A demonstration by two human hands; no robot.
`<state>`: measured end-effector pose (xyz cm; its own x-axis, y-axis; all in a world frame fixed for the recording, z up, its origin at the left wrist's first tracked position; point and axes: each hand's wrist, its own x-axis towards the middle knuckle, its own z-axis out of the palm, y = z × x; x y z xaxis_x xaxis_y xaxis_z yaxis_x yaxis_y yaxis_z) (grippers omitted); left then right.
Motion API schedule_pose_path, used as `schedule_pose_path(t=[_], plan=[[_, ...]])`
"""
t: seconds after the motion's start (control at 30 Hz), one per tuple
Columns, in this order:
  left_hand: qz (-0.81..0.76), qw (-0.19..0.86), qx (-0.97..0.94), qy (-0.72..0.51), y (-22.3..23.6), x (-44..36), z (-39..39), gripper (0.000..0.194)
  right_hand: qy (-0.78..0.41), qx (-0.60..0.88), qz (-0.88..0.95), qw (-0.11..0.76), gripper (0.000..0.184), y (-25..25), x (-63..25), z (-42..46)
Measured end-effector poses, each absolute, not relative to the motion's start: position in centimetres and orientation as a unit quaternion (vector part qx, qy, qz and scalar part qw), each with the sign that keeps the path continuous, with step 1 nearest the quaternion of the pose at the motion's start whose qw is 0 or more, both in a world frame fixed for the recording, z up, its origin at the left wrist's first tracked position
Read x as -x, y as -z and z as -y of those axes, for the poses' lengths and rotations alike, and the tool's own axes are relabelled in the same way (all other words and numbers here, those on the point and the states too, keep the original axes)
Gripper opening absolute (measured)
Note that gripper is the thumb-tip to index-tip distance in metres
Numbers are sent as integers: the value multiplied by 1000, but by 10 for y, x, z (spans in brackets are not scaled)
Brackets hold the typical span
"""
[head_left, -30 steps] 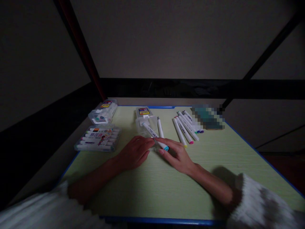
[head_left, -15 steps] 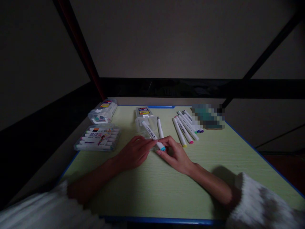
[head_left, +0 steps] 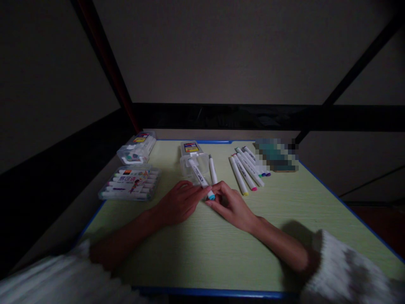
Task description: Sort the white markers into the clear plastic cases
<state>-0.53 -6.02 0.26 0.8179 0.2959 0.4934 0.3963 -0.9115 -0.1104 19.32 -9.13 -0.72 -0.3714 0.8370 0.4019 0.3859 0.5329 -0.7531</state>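
A white marker with a blue end slants between my hands, its far end over an open clear plastic case. My left hand is closed on the marker, fingers lying along its side near the blue end. My right hand pinches around that same end with thumb and forefinger. Just beyond my right fingers is a second white marker with a grey tip; its near end is hidden behind the hand.
Several white markers with coloured ends lie together right of the case. A pixelated phone-like slab is at the back right. At left are a closed case of markers and another clear case. Blue edging rims the table.
The marker's blue end has shifted slightly left and the marker has turned a little between my fingers. Both hands stay almost in place; the other things have not moved.
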Motion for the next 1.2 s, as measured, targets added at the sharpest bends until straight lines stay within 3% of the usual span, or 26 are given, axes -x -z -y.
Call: schedule_pose_path(t=[0.5, 0.8, 1.2], plan=[[165, 100, 955, 226, -5, 3, 61, 44, -300, 382, 776, 402, 21, 10, -193, 91], [183, 82, 960, 194, -4, 2, 61, 53, -301, 391, 766, 412, 10, 10, -193, 90], [183, 84, 947, 249, -4, 3, 61, 43, -288, 389, 772, 412, 12, 8, -192, 89]])
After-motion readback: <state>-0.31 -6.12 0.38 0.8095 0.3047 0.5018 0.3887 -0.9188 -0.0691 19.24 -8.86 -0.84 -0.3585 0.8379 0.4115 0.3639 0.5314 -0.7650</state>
